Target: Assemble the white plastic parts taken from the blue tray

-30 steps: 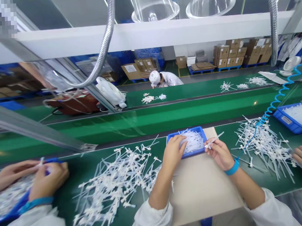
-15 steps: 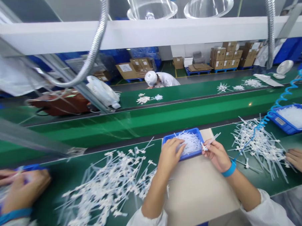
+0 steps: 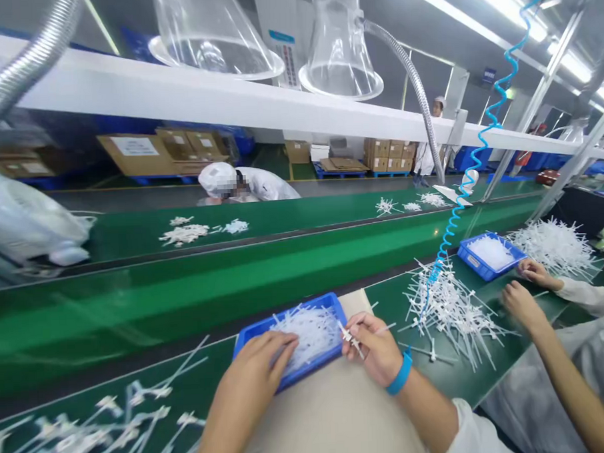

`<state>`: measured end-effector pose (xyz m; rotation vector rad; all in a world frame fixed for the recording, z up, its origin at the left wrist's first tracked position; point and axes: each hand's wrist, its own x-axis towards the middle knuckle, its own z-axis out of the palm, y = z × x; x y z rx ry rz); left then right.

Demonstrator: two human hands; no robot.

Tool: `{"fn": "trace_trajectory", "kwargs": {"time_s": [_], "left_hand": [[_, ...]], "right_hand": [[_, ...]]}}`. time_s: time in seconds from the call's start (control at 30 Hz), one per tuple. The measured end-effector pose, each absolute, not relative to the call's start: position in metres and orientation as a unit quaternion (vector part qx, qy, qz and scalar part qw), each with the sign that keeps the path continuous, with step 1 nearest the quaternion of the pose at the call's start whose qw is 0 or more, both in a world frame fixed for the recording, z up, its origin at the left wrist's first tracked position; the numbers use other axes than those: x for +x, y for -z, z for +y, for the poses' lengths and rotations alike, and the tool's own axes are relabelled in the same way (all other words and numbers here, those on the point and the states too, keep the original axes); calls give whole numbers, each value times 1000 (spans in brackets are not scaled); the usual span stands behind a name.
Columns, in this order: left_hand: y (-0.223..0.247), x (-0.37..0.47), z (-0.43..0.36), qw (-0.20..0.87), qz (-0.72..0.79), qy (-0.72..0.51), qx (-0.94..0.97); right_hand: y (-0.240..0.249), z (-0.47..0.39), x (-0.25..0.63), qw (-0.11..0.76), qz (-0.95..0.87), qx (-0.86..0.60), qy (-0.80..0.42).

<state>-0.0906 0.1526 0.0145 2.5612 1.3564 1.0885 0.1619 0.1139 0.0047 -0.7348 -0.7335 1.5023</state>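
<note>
The right hand (image 3: pixel 375 351)'s fingers are pinching white connectors (image 3: pixel 347 335) beside the blue tray (image 3: pixel 312 369). The left hand (image 3: pixel 252 374) is covering some of the tray's pieces (image 3: pixel 314 327); whether its fingers are grasping any is unclear

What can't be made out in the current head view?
All in the head view:
- Whether the left hand grips anything: its own back and fingers hide the grasp.
- The near blue tray's floor: covered by white strips.
- The lower-left pile's full extent: cut off by the picture edges.
- The right-hand neighbour's nearer hand: blurred.
- The far blue tray's label: too small to read.
</note>
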Motion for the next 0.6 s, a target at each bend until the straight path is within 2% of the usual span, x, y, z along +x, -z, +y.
{"fn": "trace_trajectory", "kwargs": {"time_s": [0.6], "left_hand": [[-19,-73,140,35,491,-374,786]], "right_hand": [[-11,106,171,595,-343,-360,-631]]}}
